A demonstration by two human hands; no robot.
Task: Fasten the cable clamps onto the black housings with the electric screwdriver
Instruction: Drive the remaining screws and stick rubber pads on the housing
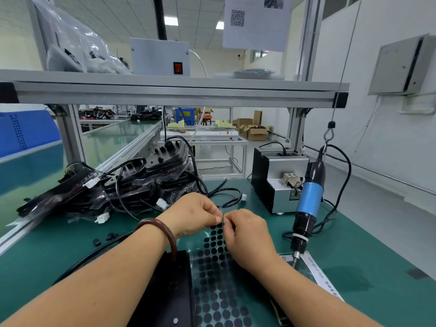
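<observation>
Electric screwdriver [309, 201] hangs right of centre, axis near-vertical, bit down. Black housings [141, 180] piled centre-left. Left hand [193, 213], right hand [247, 232] together mid-frame, both pinching dot sheet [212, 291] edge. QR code [237, 18] on paper, top.

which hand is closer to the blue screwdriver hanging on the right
Right. The right hand is just left of the electric screwdriver, not touching it; the left hand is farther left, beyond it. Both pinch the dot sheet.

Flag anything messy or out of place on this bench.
The black housings lie in a loose, tangled heap at the left, cables trailing onto the mat. Two small black parts, probably cable clamps, sit stray beside it. Nothing looks spilled or broken.
</observation>
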